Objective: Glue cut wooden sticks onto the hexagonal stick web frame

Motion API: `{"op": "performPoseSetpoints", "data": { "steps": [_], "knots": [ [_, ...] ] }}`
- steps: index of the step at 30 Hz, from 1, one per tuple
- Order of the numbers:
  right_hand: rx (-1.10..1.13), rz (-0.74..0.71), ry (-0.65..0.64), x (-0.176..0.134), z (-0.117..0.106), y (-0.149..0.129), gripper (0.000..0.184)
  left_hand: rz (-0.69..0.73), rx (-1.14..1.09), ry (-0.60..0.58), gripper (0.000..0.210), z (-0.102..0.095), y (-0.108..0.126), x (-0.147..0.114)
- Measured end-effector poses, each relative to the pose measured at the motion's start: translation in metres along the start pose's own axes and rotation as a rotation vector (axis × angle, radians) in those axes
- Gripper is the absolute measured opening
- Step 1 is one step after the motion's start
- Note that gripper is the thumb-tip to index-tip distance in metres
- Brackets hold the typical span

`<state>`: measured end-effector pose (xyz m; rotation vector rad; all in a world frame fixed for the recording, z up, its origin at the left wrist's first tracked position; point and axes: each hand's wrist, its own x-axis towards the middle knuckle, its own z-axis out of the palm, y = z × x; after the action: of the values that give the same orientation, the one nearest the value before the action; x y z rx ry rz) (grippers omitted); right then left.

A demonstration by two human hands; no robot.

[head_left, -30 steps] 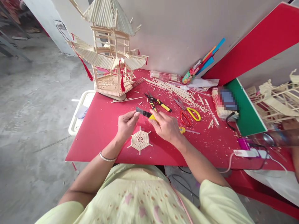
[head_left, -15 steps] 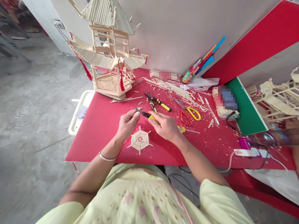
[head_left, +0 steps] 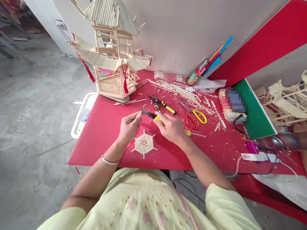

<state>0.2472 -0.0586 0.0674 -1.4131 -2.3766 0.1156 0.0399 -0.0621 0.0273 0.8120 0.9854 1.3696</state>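
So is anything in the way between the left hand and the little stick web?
No, nothing visible stands between the left hand and the stick web; the web lies uncovered on the red table. The knife in the right hand and the pliers are beyond it.

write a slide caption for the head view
Right hand holding a knife, left hand near its blade, with a hexagonal stick web and pagoda model on the red table.
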Motion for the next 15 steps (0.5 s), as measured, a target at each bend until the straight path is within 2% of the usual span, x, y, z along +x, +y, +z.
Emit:
{"op": "performPoseSetpoints", "data": {
  "steps": [2, 5, 7, 9, 10, 12, 15],
  "knots": [
    [-0.025, 0.083, 0.042, 0.005, -0.003, 0.017, 0.058, -0.032, -0.017, -0.021, 0.04, 0.0, 0.001, 0.002],
    [-0.155, 0.326, 0.051, 0.013, -0.006, 0.064, 0.061, -0.087, -0.049, -0.059, 0.041, -0.002, -0.001, 0.006],
    [-0.244, 0.532, -0.058, 0.015, -0.008, 0.099, 0.061, -0.083, -0.019, -0.053, 0.043, -0.003, -0.004, 0.009],
    [-0.274, 0.666, -0.169, 0.014, -0.011, 0.126, 0.059, -0.043, 0.122, -0.024, 0.041, -0.006, -0.005, 0.01],
    [-0.301, 0.69, -0.179, 0.011, -0.013, 0.133, 0.058, -0.01, 0.229, -0.003, 0.037, -0.009, -0.006, 0.009],
    [-0.366, 0.639, -0.092, 0.001, -0.019, 0.129, 0.058, 0.087, 0.466, 0.038, 0.026, -0.017, -0.005, 0.002],
    [-0.319, 0.424, 0.126, -0.018, -0.026, 0.085, 0.053, 0.31, 0.752, 0.041, 0.012, -0.035, -0.003, -0.02]
  ]
}}
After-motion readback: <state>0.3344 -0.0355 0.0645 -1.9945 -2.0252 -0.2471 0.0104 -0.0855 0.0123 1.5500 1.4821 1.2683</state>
